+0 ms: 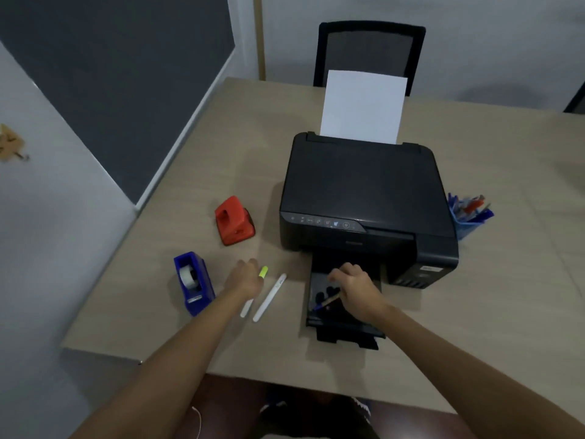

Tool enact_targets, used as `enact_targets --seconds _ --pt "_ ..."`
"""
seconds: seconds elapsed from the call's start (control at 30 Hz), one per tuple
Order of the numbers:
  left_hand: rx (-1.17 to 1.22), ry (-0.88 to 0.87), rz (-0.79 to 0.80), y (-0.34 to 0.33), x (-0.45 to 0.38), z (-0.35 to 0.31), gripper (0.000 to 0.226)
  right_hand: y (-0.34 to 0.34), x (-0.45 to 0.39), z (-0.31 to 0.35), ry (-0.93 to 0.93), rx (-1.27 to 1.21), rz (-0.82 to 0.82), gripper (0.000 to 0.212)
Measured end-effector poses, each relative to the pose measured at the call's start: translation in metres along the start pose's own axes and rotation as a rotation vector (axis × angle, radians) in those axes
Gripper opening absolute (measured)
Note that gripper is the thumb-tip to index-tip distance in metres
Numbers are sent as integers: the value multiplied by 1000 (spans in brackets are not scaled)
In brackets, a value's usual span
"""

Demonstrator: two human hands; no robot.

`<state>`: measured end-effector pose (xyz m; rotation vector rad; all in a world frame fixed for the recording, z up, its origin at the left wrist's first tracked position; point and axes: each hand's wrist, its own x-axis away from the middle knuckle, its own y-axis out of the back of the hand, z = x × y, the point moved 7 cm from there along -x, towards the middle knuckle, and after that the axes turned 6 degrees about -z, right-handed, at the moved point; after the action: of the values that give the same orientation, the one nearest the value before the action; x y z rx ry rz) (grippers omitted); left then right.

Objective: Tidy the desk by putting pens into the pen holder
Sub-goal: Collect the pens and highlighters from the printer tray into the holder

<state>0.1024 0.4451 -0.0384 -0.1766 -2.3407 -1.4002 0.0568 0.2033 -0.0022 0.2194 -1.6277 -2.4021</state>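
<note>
Two white pens lie side by side on the desk left of the printer: one with a yellow-green tip [263, 271] and a plain white one [270, 297]. My left hand [245, 280] rests over the yellow-tipped pen, fingers curled down on it. My right hand [353, 288] is over the printer's output tray [342, 327], fingers closed on a blue-tipped pen [326, 303]. The blue pen holder [468, 217], filled with several pens, stands to the right of the printer.
A black printer [364, 198] with a white sheet [362, 106] in its feeder fills the desk's middle. A red hole punch [234, 221] and a blue tape dispenser [191, 283] sit at the left. A black chair [370, 49] stands behind the desk.
</note>
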Motion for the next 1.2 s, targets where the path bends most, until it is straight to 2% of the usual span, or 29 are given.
enact_targets --seconds 0.07,0.13,0.23,0.3,0.37,0.43,0.5,0.6,0.67,0.77,0.9,0.97,1.1,1.2 --pt "-130 -5 -33 -21 -1 14 32 -14 8 -12 -65 174 87 41" --pt "-158 2 -34 -35 2 20 32 -21 14 -23 -94 258 125 47" --pt "-214 -8 -32 -50 -4 27 26 -27 16 -34 -83 334 87 41" --pt "-178 -18 -47 -50 -6 26 26 -26 13 -36 -50 364 61 32" --pt "-43 10 -56 -47 -6 23 25 -28 11 -37 -29 366 87 28" --pt "48 9 -55 -49 -4 20 25 -27 9 -40 -47 325 72 25" --pt "54 -69 -40 -58 1 13 31 -21 9 -42 -118 174 38 18" --pt "-57 -148 -8 -74 6 8 53 -7 10 -38 -176 -112 57 12" --pt "-163 -148 -13 -79 2 4 45 9 8 -30 -158 -229 57 14" --pt "-243 -145 -6 -76 -1 -1 35 46 4 -19 -119 -387 -42 15" --pt "14 -178 105 -43 17 -9 19 112 4 -17 -107 -526 -242 4" --pt "89 -281 220 -17 27 -34 20 149 9 -41 -156 -598 -401 14" --pt "407 -390 399 53 55 -127 16 210 29 -120 -314 -728 -649 31" --pt "638 -470 440 84 72 -222 24 242 46 -191 -444 -624 -764 20"
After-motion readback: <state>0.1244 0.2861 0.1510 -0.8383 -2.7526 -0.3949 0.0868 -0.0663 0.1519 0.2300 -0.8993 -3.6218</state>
